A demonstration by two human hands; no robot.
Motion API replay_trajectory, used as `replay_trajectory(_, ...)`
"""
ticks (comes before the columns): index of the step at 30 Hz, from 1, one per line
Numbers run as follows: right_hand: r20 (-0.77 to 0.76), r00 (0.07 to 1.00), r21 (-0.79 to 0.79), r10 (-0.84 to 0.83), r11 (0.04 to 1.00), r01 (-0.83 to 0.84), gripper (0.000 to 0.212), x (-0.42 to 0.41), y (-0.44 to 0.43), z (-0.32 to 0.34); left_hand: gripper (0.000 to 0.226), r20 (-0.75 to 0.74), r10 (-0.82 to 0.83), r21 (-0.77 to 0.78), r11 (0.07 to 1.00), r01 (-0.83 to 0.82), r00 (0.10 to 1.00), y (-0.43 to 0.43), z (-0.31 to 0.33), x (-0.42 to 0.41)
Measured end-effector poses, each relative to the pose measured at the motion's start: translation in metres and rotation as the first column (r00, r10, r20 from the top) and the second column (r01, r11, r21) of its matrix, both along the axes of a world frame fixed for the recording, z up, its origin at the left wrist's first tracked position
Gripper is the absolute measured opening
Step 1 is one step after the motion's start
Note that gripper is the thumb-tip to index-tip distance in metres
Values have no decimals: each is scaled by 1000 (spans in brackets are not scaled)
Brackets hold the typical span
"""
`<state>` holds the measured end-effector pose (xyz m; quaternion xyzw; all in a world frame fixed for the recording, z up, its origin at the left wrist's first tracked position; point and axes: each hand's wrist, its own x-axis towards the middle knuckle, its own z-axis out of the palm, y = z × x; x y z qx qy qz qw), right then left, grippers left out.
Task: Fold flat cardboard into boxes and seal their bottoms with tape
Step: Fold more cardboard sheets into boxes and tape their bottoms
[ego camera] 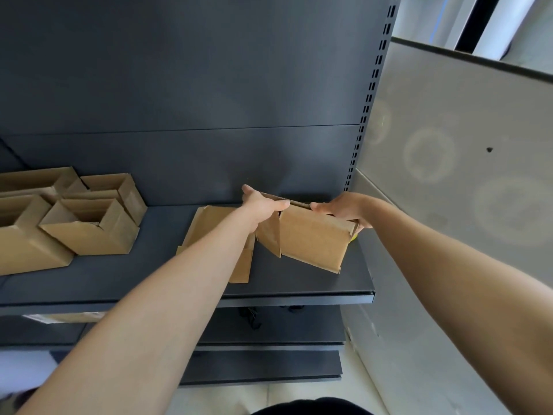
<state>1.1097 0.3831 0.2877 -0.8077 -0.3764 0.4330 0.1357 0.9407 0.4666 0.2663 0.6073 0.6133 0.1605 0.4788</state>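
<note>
Both my hands hold a small brown cardboard box (pixel 314 241) above the dark shelf (pixel 299 283). My left hand (pixel 261 203) grips its upper left corner, with the thumb lying along the top edge. At the upper right corner my right hand (pixel 344 209) holds it, fingers curled over the top edge. A loose flap hangs down on the box's left side. Under my left forearm a stack of flat cardboard (pixel 209 226) lies on the shelf. Something small and yellow (pixel 354 237) shows behind the box's right edge.
Several folded open boxes (pixel 89 226) stand at the left of the shelf. The shelving's dark back panel rises behind, with a slotted upright (pixel 363 124) at its right. A grey partition (pixel 463 175) stands to the right. Lower shelves lie beneath.
</note>
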Motion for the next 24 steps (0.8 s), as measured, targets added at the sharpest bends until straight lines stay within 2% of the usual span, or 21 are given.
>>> replay_trajectory(8,24,1000,2,-10,1000,10,66,-5,4,-1,110,82,-19,-51,998,23,996,2,-4,-3)
replay_trajectory(16,152,975,67,-160,986,152,63,-5,19,-11,96,228,-166,-148,968,203,959,-1,-5,-13)
replay_trajectory(21,57,950,75,-308,950,304,67,-6,22,-12,82,277,-217,-137,955,262,936,-7,-7,-25)
replay_trajectory(24,11,951,72,-308,949,307,65,-4,21,-12,74,326,-204,-121,959,255,923,-7,-13,-30)
